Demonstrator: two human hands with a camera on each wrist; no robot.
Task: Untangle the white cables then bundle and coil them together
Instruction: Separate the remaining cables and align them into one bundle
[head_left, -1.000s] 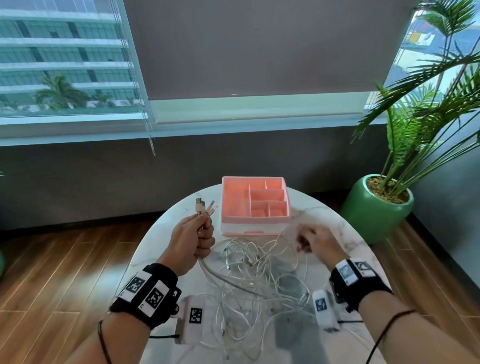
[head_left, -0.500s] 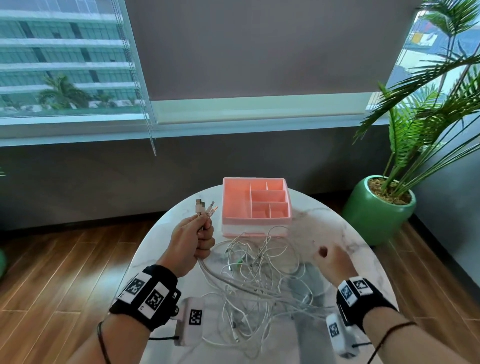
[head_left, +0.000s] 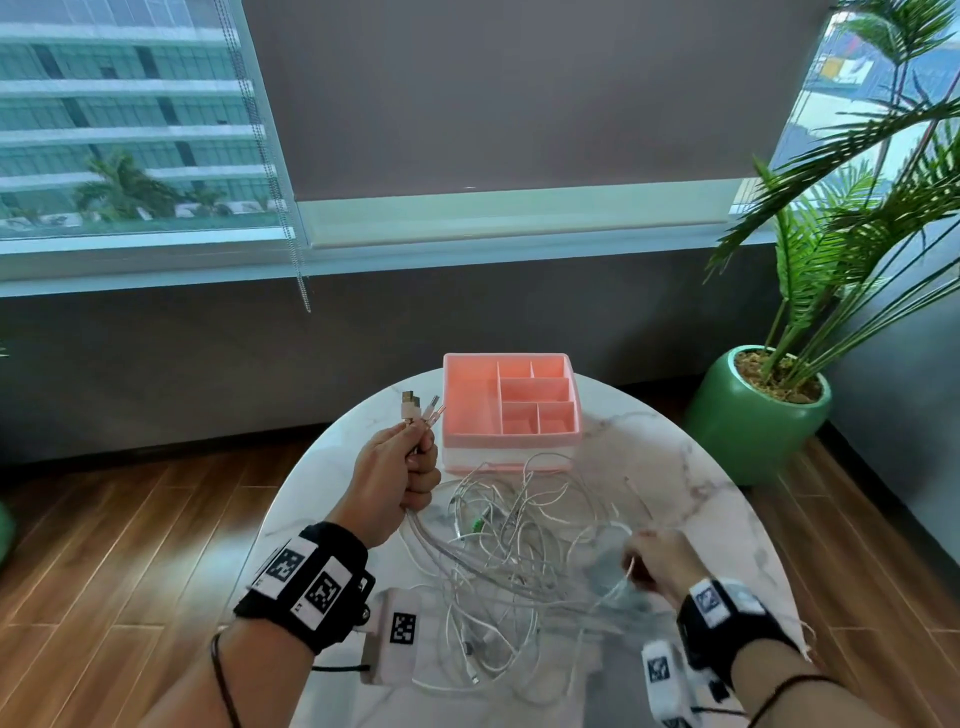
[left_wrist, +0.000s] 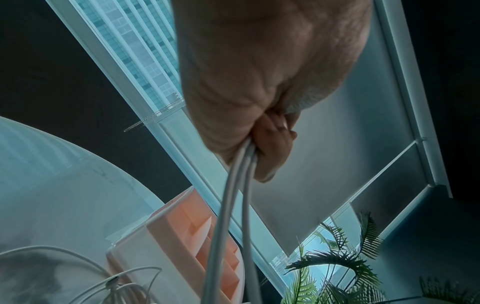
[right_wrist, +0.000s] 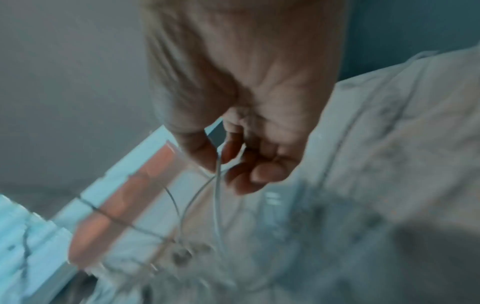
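Observation:
A tangle of white cables (head_left: 519, 561) lies on the round marble table (head_left: 717, 499). My left hand (head_left: 400, 467) is raised over the table's left part and grips several cable ends, whose plugs (head_left: 418, 408) stick up above the fist. In the left wrist view the white cables (left_wrist: 233, 205) hang down from my left hand (left_wrist: 265, 139). My right hand (head_left: 657, 564) is at the tangle's right side and pinches a thin white cable (right_wrist: 218, 185) between thumb and fingers (right_wrist: 228, 152); the right wrist view is blurred.
A pink compartment organiser (head_left: 511, 410) stands at the back of the table, just beyond the tangle. A green pot with a palm plant (head_left: 758, 415) stands on the wooden floor to the right. Window and wall lie behind.
My right hand has drawn back toward me and to the right, pulling a thin cable out of the tangle. The left hand has stayed in place with the plugs.

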